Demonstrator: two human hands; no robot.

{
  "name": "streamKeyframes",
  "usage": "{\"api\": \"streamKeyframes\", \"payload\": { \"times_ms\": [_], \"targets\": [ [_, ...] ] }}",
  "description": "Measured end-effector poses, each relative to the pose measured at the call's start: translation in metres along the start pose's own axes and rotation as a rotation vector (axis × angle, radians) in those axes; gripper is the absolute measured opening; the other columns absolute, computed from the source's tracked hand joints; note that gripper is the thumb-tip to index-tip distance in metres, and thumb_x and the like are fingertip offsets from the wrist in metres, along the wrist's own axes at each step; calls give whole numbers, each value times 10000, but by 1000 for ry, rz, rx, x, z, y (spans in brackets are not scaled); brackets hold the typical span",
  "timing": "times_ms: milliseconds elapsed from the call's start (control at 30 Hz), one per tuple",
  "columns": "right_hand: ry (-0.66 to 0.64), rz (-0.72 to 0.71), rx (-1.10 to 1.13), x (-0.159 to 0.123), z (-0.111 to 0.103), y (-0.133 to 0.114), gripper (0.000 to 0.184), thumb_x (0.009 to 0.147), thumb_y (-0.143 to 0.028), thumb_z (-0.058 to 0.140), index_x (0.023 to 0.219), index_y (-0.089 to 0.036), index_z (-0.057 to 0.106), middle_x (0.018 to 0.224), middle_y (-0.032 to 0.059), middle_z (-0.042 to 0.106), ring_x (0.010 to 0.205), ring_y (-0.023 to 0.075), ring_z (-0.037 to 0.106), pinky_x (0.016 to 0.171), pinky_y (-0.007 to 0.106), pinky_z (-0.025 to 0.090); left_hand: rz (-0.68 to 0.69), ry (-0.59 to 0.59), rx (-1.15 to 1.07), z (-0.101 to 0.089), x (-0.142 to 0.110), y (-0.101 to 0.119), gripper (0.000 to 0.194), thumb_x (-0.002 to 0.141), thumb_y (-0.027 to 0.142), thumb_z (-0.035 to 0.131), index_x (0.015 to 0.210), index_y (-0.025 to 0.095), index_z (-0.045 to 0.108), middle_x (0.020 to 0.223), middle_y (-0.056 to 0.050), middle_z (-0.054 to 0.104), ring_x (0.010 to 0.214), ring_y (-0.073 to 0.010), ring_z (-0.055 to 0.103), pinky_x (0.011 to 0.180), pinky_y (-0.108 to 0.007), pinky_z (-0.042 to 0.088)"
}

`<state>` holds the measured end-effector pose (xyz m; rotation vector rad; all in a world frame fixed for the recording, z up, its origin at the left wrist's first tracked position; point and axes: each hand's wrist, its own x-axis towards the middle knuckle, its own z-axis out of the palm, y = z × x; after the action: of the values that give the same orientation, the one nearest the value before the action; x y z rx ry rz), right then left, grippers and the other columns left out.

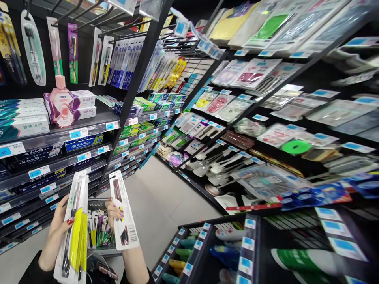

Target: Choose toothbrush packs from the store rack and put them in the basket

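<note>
My left hand (pixel 61 221) is closed around a few packaged toothbrushes (pixel 74 232), clear and yellow packs with black brushes inside, held upright. To its right, my right hand (pixel 113 213) grips one packaged toothbrush (pixel 124 230) in a white pack, with a barcode near its lower end. Between and below the hands sits a dark basket (pixel 97 204) with many more packaged toothbrushes (pixel 102 230) in it. Ahead on the left, toothbrush packs (pixel 105 61) hang from metal hooks.
Shelves on the left carry toothpaste boxes (pixel 32 126) and a pink mouthwash bottle (pixel 61 103). Grey floor (pixel 154 197) runs between the shelving rows. On the right, tilted in view, a rack (pixel 225 130) bears packaged household goods. A low display (pixel 204 248) stands at the lower right.
</note>
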<state>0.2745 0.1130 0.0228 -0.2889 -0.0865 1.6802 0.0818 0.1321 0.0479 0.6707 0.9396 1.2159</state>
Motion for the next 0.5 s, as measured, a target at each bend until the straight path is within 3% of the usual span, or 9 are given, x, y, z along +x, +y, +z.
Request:
{"api": "streamKeyframes", "payload": {
  "times_ms": [167,267,333,400,500],
  "targets": [
    [-41,6,-72,-9,20,-5,47,814,-226,524,802,-187,501,581,-88,354,345,17,215,296,109,229,-175,53,-72,-8,-3,-6,705,480,289,741,1147,197,533,940,-64,694,998,-331,577,874,-381,451],
    [-46,-40,-403,-19,30,-2,158,786,-354,550,759,-214,484,528,-97,353,307,34,212,275,156,202,-378,28,-183,-10,-11,-3,645,579,259,692,1191,185,503,933,-67,705,971,-324,602,876,-424,458],
    [84,-168,-763,-23,34,1,189,795,-381,530,731,-211,481,542,-75,419,351,61,329,333,183,284,-464,26,-223,-11,-15,-1,672,596,210,679,1232,191,465,938,-61,708,926,-315,626,860,-434,471],
    [299,-344,-1142,-25,36,5,196,816,-371,495,725,-197,495,620,-32,514,496,102,465,468,212,369,-495,24,-257,-10,-16,1,715,586,171,675,1259,193,437,950,-58,709,892,-312,641,850,-436,480],
    [521,-475,-1545,-27,36,16,218,846,-369,427,738,-195,502,695,5,577,632,151,518,581,245,373,-522,-14,-292,-7,-18,4,714,587,165,661,1265,167,439,977,-79,702,878,-320,645,848,-442,480]
  ]
}}
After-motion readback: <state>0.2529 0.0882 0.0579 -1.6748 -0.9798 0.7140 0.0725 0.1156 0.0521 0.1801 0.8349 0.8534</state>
